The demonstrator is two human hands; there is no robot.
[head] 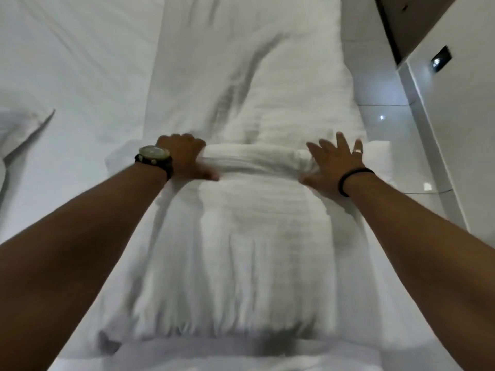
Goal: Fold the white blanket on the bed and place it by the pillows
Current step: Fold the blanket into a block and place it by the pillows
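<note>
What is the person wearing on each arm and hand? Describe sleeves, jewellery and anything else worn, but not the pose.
Both forearms are bare, with no sleeves in view. The left hand has a wristwatch with a round pale face on a dark, studded strap. The right hand wears a ring on one finger and a thin black band around the wrist.

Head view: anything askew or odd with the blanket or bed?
Nothing damaged or spilled. The white blanket lies as a long folded strip, rumpled, with a raised fold ridge across it. The left hand grips one end of that ridge; the right hand presses the other with spread fingers. The bed sheet is wrinkled.
</note>
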